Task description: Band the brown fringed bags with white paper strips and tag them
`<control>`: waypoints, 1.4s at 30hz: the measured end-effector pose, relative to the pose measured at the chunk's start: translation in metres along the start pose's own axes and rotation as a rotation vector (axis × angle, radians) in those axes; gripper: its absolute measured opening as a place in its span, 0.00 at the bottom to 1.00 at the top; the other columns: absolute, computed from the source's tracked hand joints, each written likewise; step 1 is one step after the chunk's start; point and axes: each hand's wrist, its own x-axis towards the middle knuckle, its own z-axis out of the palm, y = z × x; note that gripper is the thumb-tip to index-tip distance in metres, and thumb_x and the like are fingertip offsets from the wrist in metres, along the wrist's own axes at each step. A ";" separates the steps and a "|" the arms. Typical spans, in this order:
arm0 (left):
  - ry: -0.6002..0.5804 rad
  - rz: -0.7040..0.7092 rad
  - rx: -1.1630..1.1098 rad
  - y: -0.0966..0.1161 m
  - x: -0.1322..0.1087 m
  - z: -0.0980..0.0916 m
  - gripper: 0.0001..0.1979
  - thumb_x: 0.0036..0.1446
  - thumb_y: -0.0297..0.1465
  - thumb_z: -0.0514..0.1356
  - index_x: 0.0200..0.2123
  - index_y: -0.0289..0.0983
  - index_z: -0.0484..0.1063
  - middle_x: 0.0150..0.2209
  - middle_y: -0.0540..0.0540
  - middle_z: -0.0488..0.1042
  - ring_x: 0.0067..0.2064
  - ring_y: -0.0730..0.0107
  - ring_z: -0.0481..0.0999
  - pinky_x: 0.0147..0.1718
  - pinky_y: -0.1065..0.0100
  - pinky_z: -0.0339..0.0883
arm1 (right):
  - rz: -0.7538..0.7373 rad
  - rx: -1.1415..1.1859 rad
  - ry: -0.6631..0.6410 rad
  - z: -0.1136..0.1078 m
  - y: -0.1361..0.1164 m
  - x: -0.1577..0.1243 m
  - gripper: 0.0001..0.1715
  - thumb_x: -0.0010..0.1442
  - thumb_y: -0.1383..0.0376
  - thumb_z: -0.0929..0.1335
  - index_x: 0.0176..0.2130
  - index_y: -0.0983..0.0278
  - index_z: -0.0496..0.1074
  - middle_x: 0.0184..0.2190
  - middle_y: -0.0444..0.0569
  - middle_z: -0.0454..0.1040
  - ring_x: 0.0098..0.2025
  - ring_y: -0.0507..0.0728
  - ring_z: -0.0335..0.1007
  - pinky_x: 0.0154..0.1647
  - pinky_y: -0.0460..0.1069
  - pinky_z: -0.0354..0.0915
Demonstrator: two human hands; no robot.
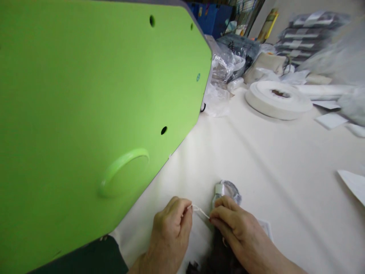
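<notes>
A thin white string (201,211) stretches between my two hands over the table. My left hand (172,228) pinches its looped end between thumb and forefinger. My right hand (239,228) grips the other end with its fingertips. Just beyond the right hand lies a grey, rounded item (232,191) with a pale label band around its edge, partly covered by the fingers. Below and between the hands is a dark, blurred bundle (218,255), its kind unclear. A pale card or packet (265,228) shows partly behind my right hand.
A big green panel (85,95) with holes and a raised handle shape fills the left side. On the white table (285,163) stand a roll of white tape (278,99), clear plastic bags (222,72) and a stack of wrapped packages (305,38). White paper (353,186) lies at right.
</notes>
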 end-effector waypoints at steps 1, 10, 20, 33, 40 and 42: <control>-0.038 -0.118 -0.115 0.001 0.000 0.001 0.10 0.52 0.29 0.52 0.37 0.35 0.69 0.30 0.48 0.71 0.23 0.76 0.68 0.21 0.73 0.60 | 0.020 0.068 0.002 -0.001 0.000 0.001 0.14 0.62 0.68 0.58 0.27 0.63 0.66 0.31 0.46 0.66 0.32 0.52 0.65 0.31 0.46 0.62; -0.421 -0.561 -0.556 0.016 0.007 0.020 0.19 0.44 0.33 0.56 0.41 0.32 0.69 0.14 0.55 0.64 0.15 0.77 0.60 0.15 0.76 0.52 | 0.109 0.301 0.028 -0.006 0.001 0.004 0.14 0.60 0.66 0.60 0.24 0.64 0.66 0.27 0.44 0.64 0.31 0.52 0.63 0.31 0.46 0.59; -0.363 -0.514 -0.521 0.017 0.012 0.022 0.10 0.42 0.37 0.55 0.24 0.36 0.66 0.14 0.56 0.60 0.14 0.80 0.56 0.13 0.75 0.50 | 0.116 0.183 0.105 -0.002 -0.001 0.002 0.15 0.61 0.67 0.59 0.24 0.64 0.64 0.26 0.45 0.64 0.30 0.52 0.63 0.30 0.47 0.60; -0.446 -0.485 -0.586 0.016 0.017 0.013 0.04 0.35 0.31 0.55 0.17 0.35 0.65 0.18 0.53 0.64 0.16 0.80 0.57 0.14 0.74 0.49 | -0.007 0.136 0.236 0.005 0.001 -0.003 0.14 0.64 0.66 0.57 0.28 0.63 0.63 0.27 0.45 0.65 0.29 0.52 0.63 0.30 0.46 0.61; -0.398 -0.621 -1.149 0.015 0.018 0.017 0.05 0.35 0.29 0.57 0.16 0.33 0.63 0.24 0.44 0.75 0.12 0.85 0.54 0.12 0.75 0.40 | 0.096 0.085 0.185 -0.013 0.020 -0.026 0.14 0.62 0.66 0.58 0.40 0.60 0.71 0.34 0.47 0.75 0.36 0.54 0.71 0.36 0.48 0.66; -0.384 -0.613 -1.194 0.013 0.017 0.019 0.07 0.39 0.30 0.57 0.18 0.35 0.61 0.21 0.45 0.74 0.11 0.84 0.54 0.12 0.75 0.39 | 0.066 0.036 0.125 -0.018 0.027 -0.029 0.21 0.57 0.73 0.57 0.43 0.59 0.71 0.40 0.48 0.75 0.42 0.55 0.70 0.42 0.51 0.66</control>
